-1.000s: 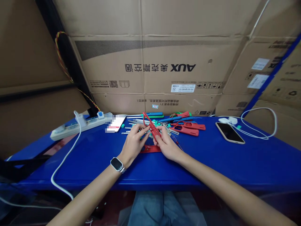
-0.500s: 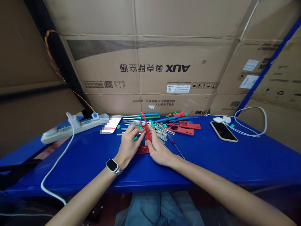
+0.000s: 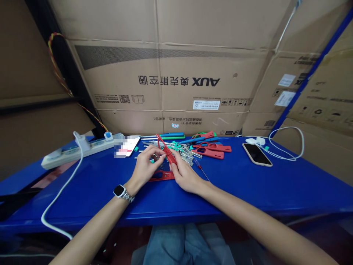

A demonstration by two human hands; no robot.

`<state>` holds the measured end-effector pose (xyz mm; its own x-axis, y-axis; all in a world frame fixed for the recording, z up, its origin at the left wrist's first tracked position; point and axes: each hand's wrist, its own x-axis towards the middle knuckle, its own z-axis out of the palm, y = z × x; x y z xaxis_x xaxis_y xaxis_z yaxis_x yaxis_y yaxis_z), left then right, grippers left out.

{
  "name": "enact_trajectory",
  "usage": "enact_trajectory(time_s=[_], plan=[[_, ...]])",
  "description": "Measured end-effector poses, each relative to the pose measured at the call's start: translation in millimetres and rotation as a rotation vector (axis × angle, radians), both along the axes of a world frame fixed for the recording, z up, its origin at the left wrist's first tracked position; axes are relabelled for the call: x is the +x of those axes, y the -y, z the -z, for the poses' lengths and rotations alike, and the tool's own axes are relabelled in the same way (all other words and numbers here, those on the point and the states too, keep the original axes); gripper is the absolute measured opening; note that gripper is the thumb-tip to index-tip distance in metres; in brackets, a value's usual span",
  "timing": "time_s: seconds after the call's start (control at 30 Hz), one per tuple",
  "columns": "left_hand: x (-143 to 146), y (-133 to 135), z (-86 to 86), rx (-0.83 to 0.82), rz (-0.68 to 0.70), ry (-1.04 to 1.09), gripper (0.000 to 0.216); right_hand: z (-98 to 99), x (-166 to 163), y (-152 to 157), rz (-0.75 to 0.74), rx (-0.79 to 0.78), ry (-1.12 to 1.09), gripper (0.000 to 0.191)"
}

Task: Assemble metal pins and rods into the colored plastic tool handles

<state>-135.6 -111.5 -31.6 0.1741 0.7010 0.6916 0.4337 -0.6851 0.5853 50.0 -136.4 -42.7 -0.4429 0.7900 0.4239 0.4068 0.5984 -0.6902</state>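
Both hands pinch one red plastic tool: right hand (image 3: pixel 185 176) gripping its lower end, left hand (image 3: pixel 145 167) fingertips mid-strip, red tool (image 3: pixel 164 151) tilted above the blue counter (image 3: pixel 248 184). Box (image 3: pixel 176 84) behind reads AUX, mirrored.

A blue table (image 3: pixel 248 191) spans the frame's middle. On it, left: a power strip (image 3: pixel 79 150) with a white cable (image 3: pixel 59 193). Centre: a card (image 3: pixel 125 149), a pile of metal rods (image 3: pixel 180 151), red plastic pieces (image 3: pixel 211 150), one red piece (image 3: pixel 161 176) lower down. Right: a phone (image 3: pixel 257 154) and a looped charger cable (image 3: pixel 286 145).
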Motion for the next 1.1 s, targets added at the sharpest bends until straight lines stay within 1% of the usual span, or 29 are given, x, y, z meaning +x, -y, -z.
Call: enact_trajectory(time_s=[0.17, 0.3, 0.4, 0.47, 0.57, 0.63, 0.7, 0.8, 0.93, 1.0, 1.1], plan=[[0, 3, -3.5, 0.059, -0.024, -0.008, 0.008, 1.5, 1, -3, 0.041, 0.036, -0.004, 0.051], [-5, 2, -6.1, 0.057, -0.028, 0.024, 0.011, -2.0, 9, -14, 0.162, -0.028, -0.083, 0.049], [-8, 0, -4.1, 0.057, -0.024, -0.048, 0.013, -2.9, 13, -21, 0.219, -0.056, -0.129, 0.045], [-7, -2, -1.5, 0.095, -0.029, -0.112, 0.012, -2.2, 12, -21, 0.201, -0.059, -0.141, 0.044], [-2, -1, 1.8, 0.176, -0.045, -0.180, 0.019, 0.4, 3, -13, 0.124, -0.079, -0.167, 0.042], [1, 2, 3.1, 0.218, -0.052, -0.207, 0.017, 2.4, -4, -5, 0.063, -0.111, -0.198, 0.042], [3, 4, 3.7, 0.226, -0.066, -0.224, 0.017, 4.0, -9, 0, 0.039, -0.156, -0.227, 0.044], [4, 7, 4.0, 0.196, -0.120, -0.227, 0.020, 4.9, -12, 2, 0.046, -0.196, -0.273, 0.043], [6, 8, 4.3, 0.171, -0.216, -0.225, 0.024, 4.8, -14, 1, 0.072, -0.196, -0.346, 0.046], [7, 6, 4.1, 0.163, -0.244, -0.239, 0.025, 5.0, -17, 1, 0.085, -0.197, -0.362, 0.047], [6, 2, 2.4, 0.159, -0.266, -0.263, 0.027, 5.6, -23, 2, 0.083, -0.176, -0.377, 0.044]])
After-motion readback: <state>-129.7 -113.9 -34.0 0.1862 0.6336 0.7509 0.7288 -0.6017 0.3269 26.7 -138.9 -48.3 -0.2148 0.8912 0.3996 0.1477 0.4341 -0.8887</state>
